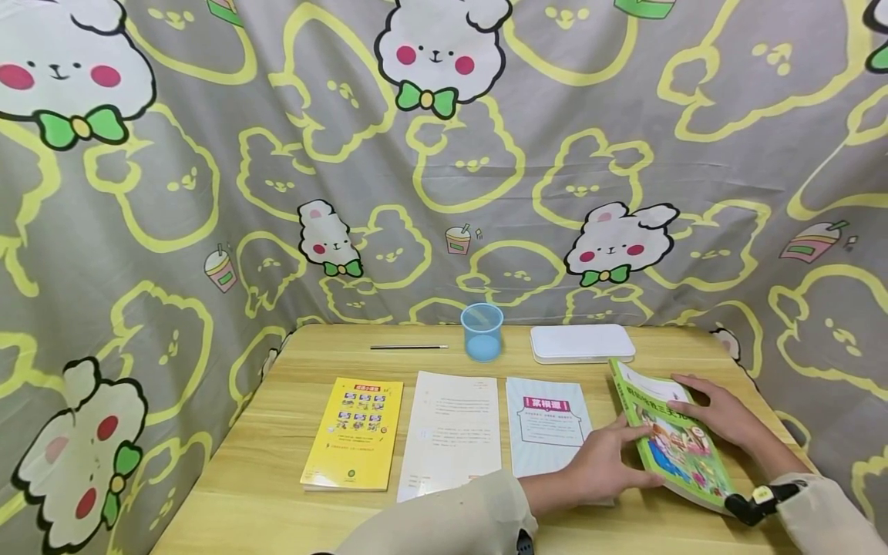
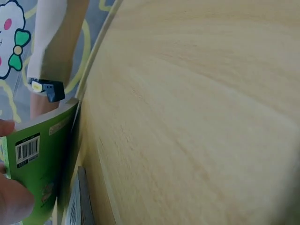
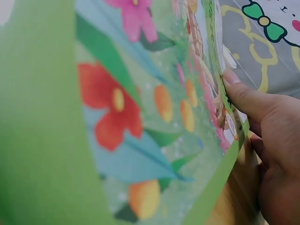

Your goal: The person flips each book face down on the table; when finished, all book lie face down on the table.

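A green picture book (image 1: 683,455) is held tilted over the right side of the table, its illustrated cover facing up. My left hand (image 1: 600,466) grips its left side near the spine. On the opposite edge, my right hand (image 1: 724,416) holds it with the thumb on the cover. The left wrist view shows the green back cover (image 2: 44,164) with a barcode, clasped by left fingers (image 2: 14,199). Painted flowers on the front cover (image 3: 140,117) fill much of the right wrist view, with the right thumb (image 3: 241,91) on the far edge.
A light blue booklet (image 1: 548,420) lies left of the green book, then a cream book (image 1: 454,432) and a yellow book (image 1: 355,435). Along the back of the wooden table (image 1: 236,462) are a thin dark pencil (image 1: 409,347), a blue cup (image 1: 482,339) and a white case (image 1: 583,343).
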